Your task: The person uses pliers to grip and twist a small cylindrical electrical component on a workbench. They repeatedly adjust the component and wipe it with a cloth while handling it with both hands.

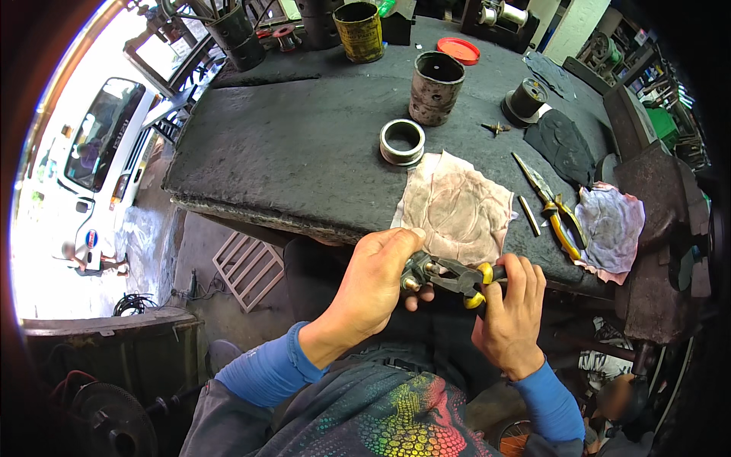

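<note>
Keeping rods (215, 11) upright, seemingly for easy reach, a dark can (234, 39) stands upper left of the frame; the contents of the yellow tin (359, 36), top centre, don't show. At centre, the left hand (373, 278) pinches a small metal fitting (413, 274), apparently steadying it at the pliers' (455, 279) jaws. Above, a rusty canister (435, 97) looks dark inside. The right hand (509, 316) wraps the pliers' yellow-and-black handles.
</note>
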`<state>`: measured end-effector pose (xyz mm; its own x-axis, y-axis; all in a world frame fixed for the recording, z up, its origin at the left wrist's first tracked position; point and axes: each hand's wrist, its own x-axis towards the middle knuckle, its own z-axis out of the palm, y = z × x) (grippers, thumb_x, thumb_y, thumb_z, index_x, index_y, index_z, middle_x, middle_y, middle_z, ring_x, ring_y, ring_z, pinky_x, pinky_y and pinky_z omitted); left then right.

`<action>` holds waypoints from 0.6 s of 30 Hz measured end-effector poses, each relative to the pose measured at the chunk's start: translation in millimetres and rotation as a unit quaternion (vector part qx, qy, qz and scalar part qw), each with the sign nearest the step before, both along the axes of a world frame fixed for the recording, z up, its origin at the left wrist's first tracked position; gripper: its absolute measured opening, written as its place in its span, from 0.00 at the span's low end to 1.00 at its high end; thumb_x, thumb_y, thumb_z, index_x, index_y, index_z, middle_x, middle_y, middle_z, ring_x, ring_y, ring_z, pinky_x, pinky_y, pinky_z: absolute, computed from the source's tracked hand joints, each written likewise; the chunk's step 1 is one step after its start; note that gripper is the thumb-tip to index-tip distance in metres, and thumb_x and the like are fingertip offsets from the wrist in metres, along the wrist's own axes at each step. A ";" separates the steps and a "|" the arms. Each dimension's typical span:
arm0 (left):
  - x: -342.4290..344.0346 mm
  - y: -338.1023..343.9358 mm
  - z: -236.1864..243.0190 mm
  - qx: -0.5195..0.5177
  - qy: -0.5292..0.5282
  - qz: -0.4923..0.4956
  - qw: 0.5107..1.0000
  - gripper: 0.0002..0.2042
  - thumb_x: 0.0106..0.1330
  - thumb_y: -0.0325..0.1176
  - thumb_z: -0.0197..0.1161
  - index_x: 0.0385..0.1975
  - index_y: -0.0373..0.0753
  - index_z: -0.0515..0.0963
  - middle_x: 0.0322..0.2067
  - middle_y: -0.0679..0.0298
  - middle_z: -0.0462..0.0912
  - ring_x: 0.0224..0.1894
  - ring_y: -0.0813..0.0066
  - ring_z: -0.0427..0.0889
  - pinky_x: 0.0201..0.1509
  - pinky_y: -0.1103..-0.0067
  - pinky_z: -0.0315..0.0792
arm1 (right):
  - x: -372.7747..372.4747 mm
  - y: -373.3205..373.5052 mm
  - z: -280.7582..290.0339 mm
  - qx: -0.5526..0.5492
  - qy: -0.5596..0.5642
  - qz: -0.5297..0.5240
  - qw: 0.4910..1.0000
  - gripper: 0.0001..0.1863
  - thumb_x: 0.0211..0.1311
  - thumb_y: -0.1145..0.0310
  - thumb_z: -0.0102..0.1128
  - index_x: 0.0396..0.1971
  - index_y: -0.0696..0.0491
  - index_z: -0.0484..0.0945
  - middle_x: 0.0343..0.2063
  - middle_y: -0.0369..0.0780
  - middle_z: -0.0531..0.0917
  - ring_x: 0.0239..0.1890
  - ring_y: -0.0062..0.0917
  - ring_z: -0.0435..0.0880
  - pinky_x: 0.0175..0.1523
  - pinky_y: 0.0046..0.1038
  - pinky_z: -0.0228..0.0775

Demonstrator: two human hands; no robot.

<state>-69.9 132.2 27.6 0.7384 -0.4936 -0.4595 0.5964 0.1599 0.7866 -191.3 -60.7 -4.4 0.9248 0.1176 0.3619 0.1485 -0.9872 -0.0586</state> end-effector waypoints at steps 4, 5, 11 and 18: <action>3.9 6.3 -0.9 0.014 -0.017 -0.053 0.998 0.19 0.78 0.41 0.52 0.33 0.32 0.82 0.25 0.61 0.83 0.17 0.78 0.77 0.16 0.84 0.64 | 1.8 -7.5 -1.9 0.010 -0.020 0.026 0.999 0.23 0.36 0.72 0.65 0.40 0.61 0.80 0.56 0.56 0.73 0.60 0.54 0.73 0.64 0.59 0.64; 4.9 7.7 0.4 0.020 -0.016 -0.068 0.997 0.19 0.78 0.41 0.51 0.33 0.32 0.82 0.25 0.62 0.83 0.17 0.78 0.76 0.17 0.84 0.64 | 2.4 -9.4 -1.2 0.006 -0.025 0.032 0.999 0.23 0.36 0.72 0.65 0.39 0.61 0.80 0.56 0.56 0.73 0.59 0.54 0.74 0.64 0.59 0.64; 13.1 10.2 2.0 0.002 -0.079 -0.113 0.990 0.17 0.77 0.37 0.51 0.30 0.31 0.80 0.24 0.59 0.82 0.15 0.78 0.72 0.16 0.81 0.61 | 11.4 -17.4 10.6 -0.021 -0.054 0.064 0.996 0.19 0.41 0.71 0.63 0.37 0.62 0.81 0.55 0.57 0.74 0.57 0.53 0.76 0.61 0.59 0.67; 18.9 15.6 13.6 0.044 -0.045 -0.160 0.985 0.17 0.76 0.36 0.52 0.28 0.32 0.78 0.21 0.58 0.80 0.13 0.79 0.71 0.14 0.80 0.60 | 15.7 -23.1 13.6 -0.045 -0.048 0.091 0.994 0.14 0.46 0.72 0.62 0.36 0.60 0.81 0.54 0.56 0.75 0.56 0.52 0.76 0.61 0.59 0.69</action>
